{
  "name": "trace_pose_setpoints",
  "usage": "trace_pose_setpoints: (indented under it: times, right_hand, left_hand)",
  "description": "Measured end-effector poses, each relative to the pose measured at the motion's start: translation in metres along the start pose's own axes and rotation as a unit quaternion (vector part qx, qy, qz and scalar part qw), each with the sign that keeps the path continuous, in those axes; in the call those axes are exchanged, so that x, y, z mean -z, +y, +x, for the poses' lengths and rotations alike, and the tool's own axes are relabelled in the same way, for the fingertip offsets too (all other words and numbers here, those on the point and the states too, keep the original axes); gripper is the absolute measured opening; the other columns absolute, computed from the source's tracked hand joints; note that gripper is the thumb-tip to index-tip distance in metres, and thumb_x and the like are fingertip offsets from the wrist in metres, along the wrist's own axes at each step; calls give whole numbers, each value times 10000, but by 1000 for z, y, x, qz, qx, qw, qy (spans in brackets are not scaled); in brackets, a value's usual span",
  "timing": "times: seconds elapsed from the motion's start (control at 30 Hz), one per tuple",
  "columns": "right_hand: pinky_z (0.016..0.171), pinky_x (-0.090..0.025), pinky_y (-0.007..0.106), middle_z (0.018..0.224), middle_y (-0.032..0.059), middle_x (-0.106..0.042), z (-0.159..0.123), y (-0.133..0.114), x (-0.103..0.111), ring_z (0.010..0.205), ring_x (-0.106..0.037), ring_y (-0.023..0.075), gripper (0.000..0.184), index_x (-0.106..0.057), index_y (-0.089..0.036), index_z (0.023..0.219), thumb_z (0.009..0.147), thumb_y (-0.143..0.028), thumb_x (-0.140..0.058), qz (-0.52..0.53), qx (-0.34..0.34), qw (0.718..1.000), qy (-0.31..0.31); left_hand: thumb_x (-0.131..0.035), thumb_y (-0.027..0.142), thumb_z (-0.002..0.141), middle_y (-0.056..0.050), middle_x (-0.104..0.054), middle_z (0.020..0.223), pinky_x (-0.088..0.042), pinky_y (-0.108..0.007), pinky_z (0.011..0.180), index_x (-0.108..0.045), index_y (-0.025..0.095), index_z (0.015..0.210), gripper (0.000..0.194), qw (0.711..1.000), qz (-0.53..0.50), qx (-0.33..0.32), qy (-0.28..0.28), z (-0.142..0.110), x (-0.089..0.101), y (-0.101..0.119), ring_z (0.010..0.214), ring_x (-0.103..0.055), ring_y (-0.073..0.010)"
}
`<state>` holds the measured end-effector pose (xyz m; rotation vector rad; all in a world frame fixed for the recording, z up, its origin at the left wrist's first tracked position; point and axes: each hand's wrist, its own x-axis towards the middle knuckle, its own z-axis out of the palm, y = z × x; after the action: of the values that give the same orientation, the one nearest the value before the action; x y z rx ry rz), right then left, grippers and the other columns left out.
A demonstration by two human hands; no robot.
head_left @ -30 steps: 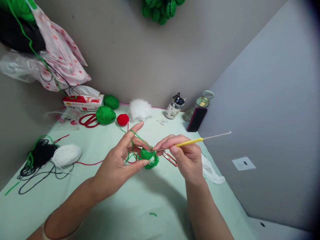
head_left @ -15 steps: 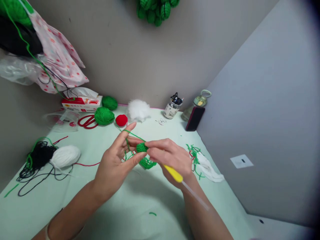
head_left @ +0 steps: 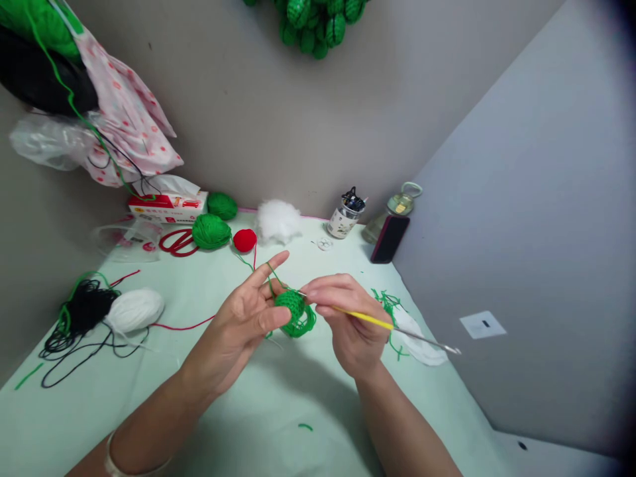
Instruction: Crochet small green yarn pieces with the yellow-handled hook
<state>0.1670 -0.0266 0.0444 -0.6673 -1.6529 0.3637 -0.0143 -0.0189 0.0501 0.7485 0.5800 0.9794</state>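
Observation:
A small rounded piece of green crochet sits pinched between the thumb and fingers of my left hand. Green yarn runs over that hand's raised index finger. My right hand grips a crochet hook with a yellow handle, its rear metal end pointing right. The front tip of the hook meets the top edge of the crochet piece. Loose loops of green yarn show just below and right of the piece.
At the back stand a tissue box, green yarn balls, red-handled scissors, a red yarn ball, white stuffing, a jar and a phone. White yarn and black yarn lie left, yarn scraps right.
My right hand has turned the hook from steeply slanted to nearly level. The crochet piece has tilted in my left hand, showing more of its rounded side. The view has shifted slightly.

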Motion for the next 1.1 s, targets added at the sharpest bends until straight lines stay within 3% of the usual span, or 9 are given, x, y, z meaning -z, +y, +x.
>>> trace_pose_setpoints:
  times: [0.17, 0.3, 0.47, 0.57, 0.8, 0.97, 1.1]
  right_hand:
    - [698, -662, 354, 941, 54, -810, 6, -5, 8, 855, -772, 206, 203, -791, -258, 1095, 982, -155, -658, 46, -37, 998, -2]
    - [617, -632, 325, 844, 40, -797, 8, -8, 14, 702, -751, 180, 125, -811, -259, 991, 977, -246, -688, 105, -124, 986, 35]
    - [535, -609, 266, 779, 24, -782, 15, -3, 13, 556, -709, 140, 167, -780, -219, 907, 892, -385, -790, 260, -268, 927, 30]
    - [548, -619, 260, 782, 16, -779, 17, 0, 10, 557, -703, 131, 234, -770, -218, 952, 870, -434, -804, 314, -309, 898, 5]
    - [677, -625, 269, 859, 18, -754, 8, 2, 3, 703, -734, 130, 143, -817, -244, 972, 953, -353, -726, 236, -255, 938, 11]
    - [675, -640, 298, 889, 29, -764, 5, 3, 2, 694, -721, 144, 169, -812, -242, 963, 939, -391, -737, 203, -258, 944, 26]
    - [693, -637, 291, 907, 22, -753, 5, 2, 1, 738, -717, 139, 134, -814, -264, 992, 963, -348, -714, 205, -236, 950, 15]
  left_hand:
    - [-867, 239, 776, 0, -593, 939, -500, -260, 801, -544, 308, 1521, 816, 992, 97, -80, -11, 3, 10, 2, 860, -564, -150]
    - [-843, 214, 802, -7, -591, 971, -499, -263, 812, -624, 349, 1451, 698, 981, 151, -108, -52, 4, 20, 6, 878, -561, -150]
    - [-826, 229, 828, -11, -607, 987, -512, -282, 823, -628, 363, 1450, 666, 980, 162, -103, -57, 4, 18, 6, 890, -585, -160]
    - [-810, 237, 848, -16, -628, 990, -519, -285, 813, -602, 352, 1475, 671, 982, 151, -102, -50, 4, 15, 4, 883, -603, -161]
    - [-779, 259, 886, -20, -626, 1032, -521, -291, 854, -640, 345, 1424, 563, 986, 135, -75, -56, 4, 19, 1, 952, -628, -175]
    - [-747, 287, 915, -46, -657, 1081, -509, -368, 960, -623, 325, 1426, 527, 988, 130, -49, -63, 3, 17, -1, 1106, -647, -252]
    - [-766, 267, 892, -47, -655, 1072, -523, -361, 925, -637, 315, 1419, 545, 989, 121, -58, -60, 4, 16, 1, 1058, -658, -244]
